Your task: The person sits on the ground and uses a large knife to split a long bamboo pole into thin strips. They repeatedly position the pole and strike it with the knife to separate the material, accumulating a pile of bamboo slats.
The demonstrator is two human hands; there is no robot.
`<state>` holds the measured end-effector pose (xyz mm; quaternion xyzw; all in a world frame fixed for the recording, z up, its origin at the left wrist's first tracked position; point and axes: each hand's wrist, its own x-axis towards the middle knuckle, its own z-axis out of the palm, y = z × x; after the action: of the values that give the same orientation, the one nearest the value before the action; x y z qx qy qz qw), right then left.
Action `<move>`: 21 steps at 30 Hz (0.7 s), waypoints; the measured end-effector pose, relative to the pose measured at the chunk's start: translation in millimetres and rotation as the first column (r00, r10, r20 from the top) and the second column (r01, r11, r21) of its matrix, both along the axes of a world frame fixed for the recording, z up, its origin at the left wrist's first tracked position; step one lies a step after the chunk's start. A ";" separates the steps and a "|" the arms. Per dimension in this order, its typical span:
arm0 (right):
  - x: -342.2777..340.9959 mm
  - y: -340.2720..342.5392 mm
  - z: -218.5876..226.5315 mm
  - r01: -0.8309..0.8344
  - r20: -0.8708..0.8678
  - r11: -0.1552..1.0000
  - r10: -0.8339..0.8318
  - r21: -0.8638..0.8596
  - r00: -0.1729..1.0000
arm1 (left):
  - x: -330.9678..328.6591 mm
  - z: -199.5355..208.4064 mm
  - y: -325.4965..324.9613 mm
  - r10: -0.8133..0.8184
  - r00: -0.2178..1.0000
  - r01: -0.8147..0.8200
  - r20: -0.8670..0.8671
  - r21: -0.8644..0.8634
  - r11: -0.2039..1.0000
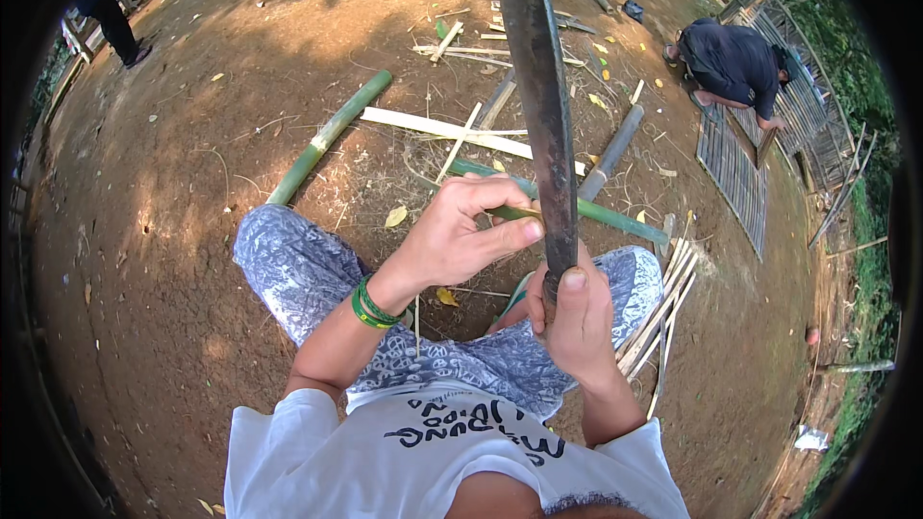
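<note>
In my right hand (580,317) is the handle of a machete (540,67), its long dark blade pointing up and away from me. My left hand (463,231) pinches a narrow green-yellow bamboo strip (514,213) between thumb and fingers, right beside the lower part of the blade. The blade hides the strip's far end, so I cannot tell whether the two touch. Beyond my hands, a green bamboo pole (620,221) lies across the ground in front of my crossed legs.
Another green bamboo pole (332,139) lies by my left knee, near a pale split strip (423,122). Thin strips (668,303) are heaped beside my right knee. At the right, a person (735,62) bends over a slatted bamboo panel (733,173). Someone else (113,19) stands far left.
</note>
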<state>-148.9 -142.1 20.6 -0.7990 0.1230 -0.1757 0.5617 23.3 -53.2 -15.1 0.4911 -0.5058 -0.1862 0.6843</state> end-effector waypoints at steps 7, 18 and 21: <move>-2.2 -4.2 2.3 -0.038 -0.043 0.988 0.045 0.148 0.998 | -0.9 1.2 -2.6 -0.009 1.000 0.009 -0.006 -0.025 1.000; -9.6 -8.2 16.0 -0.029 -0.138 0.975 0.060 0.219 0.989 | -3.2 -1.7 -7.7 0.000 1.000 0.001 0.019 -0.048 0.999; -10.9 -13.2 17.3 -0.032 -0.162 0.961 0.079 0.274 0.984 | -5.0 -3.1 -10.6 -0.002 1.000 0.002 0.005 -0.063 0.998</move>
<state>-159.9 -155.3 37.9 -0.7302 0.1711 -0.0722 0.6575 18.3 -63.9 -18.2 0.4694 -0.5137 -0.1695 0.6979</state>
